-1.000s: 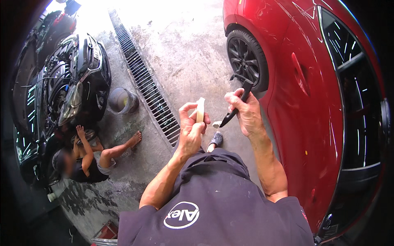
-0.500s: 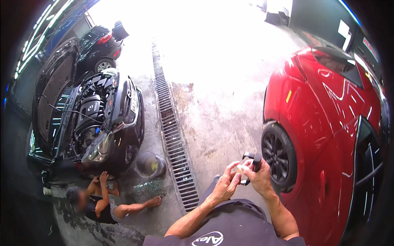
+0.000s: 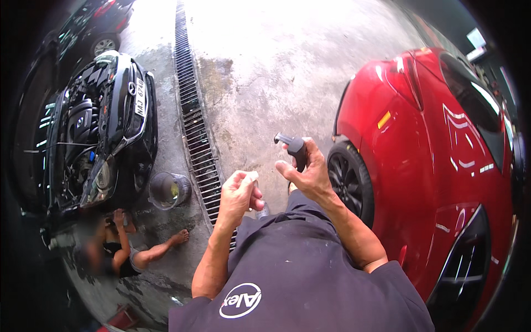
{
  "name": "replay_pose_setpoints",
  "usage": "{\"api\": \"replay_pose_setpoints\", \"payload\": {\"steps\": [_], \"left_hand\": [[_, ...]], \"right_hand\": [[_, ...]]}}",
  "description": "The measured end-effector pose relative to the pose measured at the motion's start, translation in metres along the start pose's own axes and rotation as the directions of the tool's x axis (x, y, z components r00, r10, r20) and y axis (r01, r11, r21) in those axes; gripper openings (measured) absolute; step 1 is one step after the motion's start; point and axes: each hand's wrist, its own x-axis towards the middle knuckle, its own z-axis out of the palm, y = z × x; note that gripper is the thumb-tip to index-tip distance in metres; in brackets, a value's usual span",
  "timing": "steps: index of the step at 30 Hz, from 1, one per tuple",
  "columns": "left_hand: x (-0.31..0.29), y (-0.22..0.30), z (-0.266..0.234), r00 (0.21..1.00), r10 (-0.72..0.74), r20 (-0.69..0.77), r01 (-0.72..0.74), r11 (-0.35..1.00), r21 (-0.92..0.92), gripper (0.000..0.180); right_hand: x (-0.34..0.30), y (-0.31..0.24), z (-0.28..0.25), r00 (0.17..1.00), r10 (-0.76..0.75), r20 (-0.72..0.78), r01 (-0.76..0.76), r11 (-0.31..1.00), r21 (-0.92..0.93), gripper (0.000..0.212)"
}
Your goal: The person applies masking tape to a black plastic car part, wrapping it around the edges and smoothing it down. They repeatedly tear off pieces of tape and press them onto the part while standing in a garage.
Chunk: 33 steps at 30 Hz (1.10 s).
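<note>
My right hand (image 3: 311,172) holds a black hand-held device (image 3: 297,151) with a slim, shiny hooked end sticking out to the left; its exact kind I cannot tell. My left hand (image 3: 237,196) is raised a little lower and to the left, apart from the device. Its thumb and forefinger are pinched together, with a small pale bit at the tips too small to name. Close by my right forearm is the black wheel (image 3: 349,180) of a red car (image 3: 409,166).
At left stands a black car (image 3: 133,105) with its hood up and engine showing. A person (image 3: 124,252) sits on the wet floor at its front, beside a clear bucket (image 3: 168,191). A floor drain grate (image 3: 193,119) runs between the cars. Another dark car (image 3: 91,27) stands beyond.
My hands have drawn apart: the left has come off the device, which now stays in my right hand. The view has shifted, showing more of my shirt.
</note>
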Motion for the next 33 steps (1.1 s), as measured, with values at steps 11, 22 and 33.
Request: {"api": "replay_pose_setpoints", "payload": {"steps": [11, 22, 33], "left_hand": [[0.025, 0.119, 0.096, 0.997, 0.024, 0.078, -0.009, 0.982, -0.188, 0.035], [0.054, 0.154, 0.116, 1.000, 0.005, 0.031, -0.006, 1.000, 0.031, 0.038], [0.067, 0.164, 0.107, 1.000, -0.016, -0.002, 0.016, 1.000, 0.017, 0.036]], "right_hand": [[0.125, 0.041, -0.062, 0.940, -0.154, 0.303, 0.059, 0.952, 0.301, 0.033], [0.178, 0.025, -0.071, 0.809, -0.342, 0.477, 0.296, 0.940, 0.171, 0.056], [0.190, 0.030, -0.055, 0.811, -0.357, 0.464, 0.287, 0.933, 0.216, 0.048]]}}
